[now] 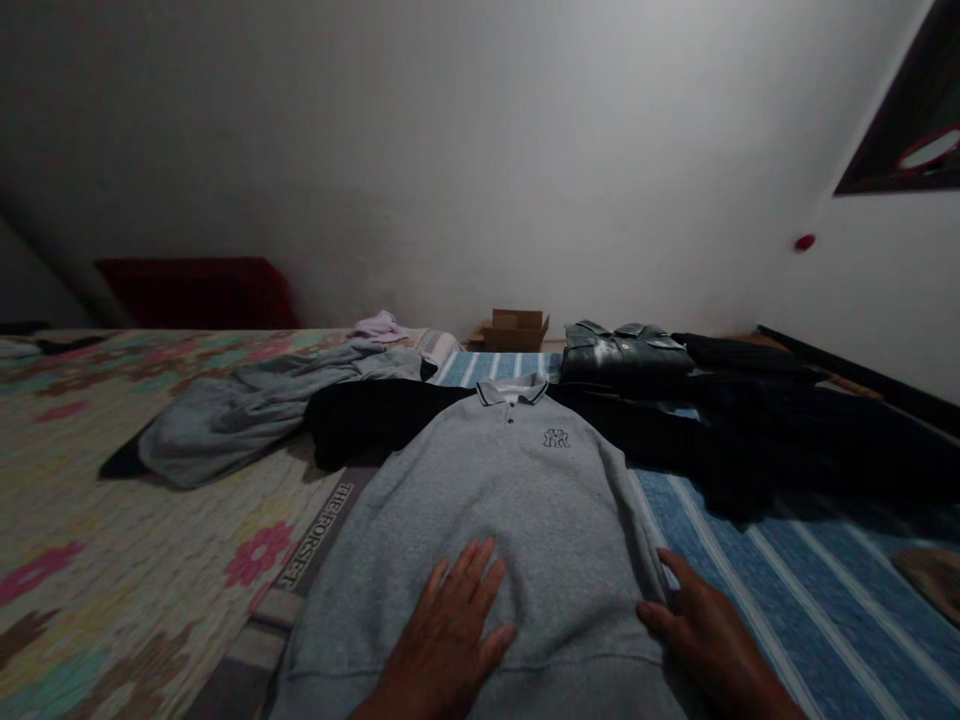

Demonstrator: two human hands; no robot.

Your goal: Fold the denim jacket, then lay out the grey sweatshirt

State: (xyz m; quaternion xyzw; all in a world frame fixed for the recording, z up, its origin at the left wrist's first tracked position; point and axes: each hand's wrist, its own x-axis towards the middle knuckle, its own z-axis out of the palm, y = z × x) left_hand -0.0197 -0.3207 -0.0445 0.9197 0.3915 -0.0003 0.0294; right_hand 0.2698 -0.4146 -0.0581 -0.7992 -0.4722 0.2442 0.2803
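A grey polo-collared sweatshirt [540, 520] lies spread front side up, its collar away from me and a dark emblem on the chest. Black sleeves [375, 415] stretch out to both sides. My left hand [450, 625] rests flat on the lower front, fingers extended and slightly apart, holding nothing. At the right side edge near the hem, my right hand [701, 630] has the cloth between thumb and fingers; the fingertips are partly hidden by the fabric.
A crumpled grey garment [247, 405] lies left on the flowered bedding [180, 560]. Blue striped bedding [720, 530] shows on the right, beneath dark clothes [817, 435]. A folded denim garment [626, 352] and a cardboard box [517, 328] stand near the wall.
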